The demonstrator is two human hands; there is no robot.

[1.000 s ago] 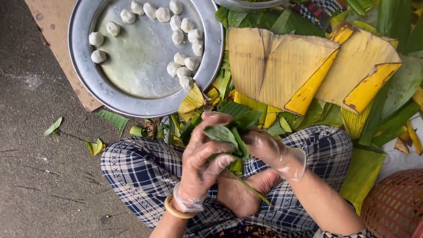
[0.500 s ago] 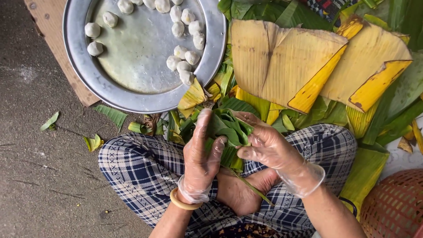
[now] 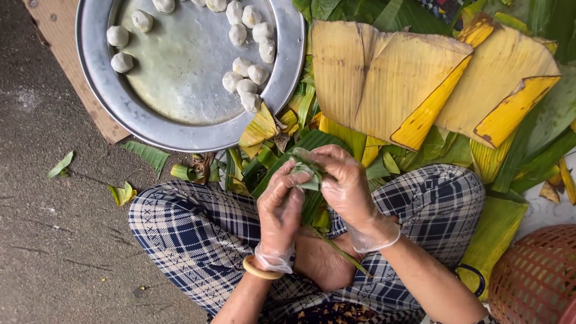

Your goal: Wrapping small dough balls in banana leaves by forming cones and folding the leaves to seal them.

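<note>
Green banana leaf (image 3: 307, 174) is between my two gloved hands, above my lap: left hand (image 3: 281, 207) and right hand (image 3: 343, 186) both pinch it closed. Wrapping looks half done; many white dough balls (image 3: 246, 87) wait on the metal tray (image 3: 180, 129).
</note>
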